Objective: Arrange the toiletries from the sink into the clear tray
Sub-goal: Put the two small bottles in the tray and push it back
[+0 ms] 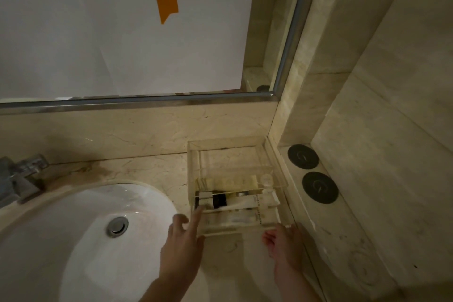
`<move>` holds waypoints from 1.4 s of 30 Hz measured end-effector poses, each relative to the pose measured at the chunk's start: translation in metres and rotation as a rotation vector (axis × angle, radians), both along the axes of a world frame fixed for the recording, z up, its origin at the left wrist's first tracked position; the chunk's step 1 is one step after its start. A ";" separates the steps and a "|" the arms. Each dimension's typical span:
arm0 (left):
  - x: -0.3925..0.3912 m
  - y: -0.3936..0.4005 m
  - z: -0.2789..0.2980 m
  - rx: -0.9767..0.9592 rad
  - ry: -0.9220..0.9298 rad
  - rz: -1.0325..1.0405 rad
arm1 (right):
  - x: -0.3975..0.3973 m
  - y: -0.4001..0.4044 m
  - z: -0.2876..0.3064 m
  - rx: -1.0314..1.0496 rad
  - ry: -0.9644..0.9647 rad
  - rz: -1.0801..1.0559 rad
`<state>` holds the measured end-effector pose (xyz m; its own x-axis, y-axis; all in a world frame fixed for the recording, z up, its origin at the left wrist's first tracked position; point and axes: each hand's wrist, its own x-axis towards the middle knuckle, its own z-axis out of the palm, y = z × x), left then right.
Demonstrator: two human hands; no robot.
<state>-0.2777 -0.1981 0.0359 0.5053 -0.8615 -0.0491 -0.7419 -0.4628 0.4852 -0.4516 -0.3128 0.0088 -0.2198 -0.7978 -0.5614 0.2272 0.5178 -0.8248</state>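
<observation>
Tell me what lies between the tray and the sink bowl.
Only a bare strip of marble counter separates the tray from the sink; nearer the camera, the left hand crosses it. Head view.

bathroom | white sink (73, 240) | chrome tap (19, 179) | mirror (122, 27) | marble counter (152, 169)

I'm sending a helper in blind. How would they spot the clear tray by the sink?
Right of the white sink basin, on the marble counter in the wall corner, sits the clear tray. Unlike the two black discs beside it, it is transparent, boxy and holds toiletries.
</observation>
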 end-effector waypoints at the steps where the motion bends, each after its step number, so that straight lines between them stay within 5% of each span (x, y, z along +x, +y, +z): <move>1: 0.002 -0.005 0.000 0.021 -0.093 -0.083 | 0.001 -0.002 0.000 0.002 -0.002 0.006; 5: 0.010 -0.026 -0.003 0.091 -0.410 -0.408 | 0.003 -0.006 0.000 -0.020 -0.016 0.019; 8: 0.014 -0.035 -0.002 0.152 -0.456 -0.495 | 0.004 -0.007 -0.002 -0.016 0.013 0.022; 19: 0.007 -0.047 0.007 0.251 -0.537 -0.495 | 0.004 -0.010 -0.012 0.000 -0.109 0.007; 36: 0.020 -0.059 -0.012 0.059 -0.522 -0.482 | 0.019 -0.024 -0.004 -0.008 -0.162 0.011; 42: 0.024 -0.065 -0.016 0.049 -0.505 -0.330 | 0.029 -0.040 -0.004 -0.025 -0.198 0.017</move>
<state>-0.2537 -0.2628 0.0200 0.1831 -0.9795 0.0837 -0.9831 -0.1821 0.0192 -0.4227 -0.3524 0.0051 -0.0936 -0.8149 -0.5720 0.3781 0.5023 -0.7776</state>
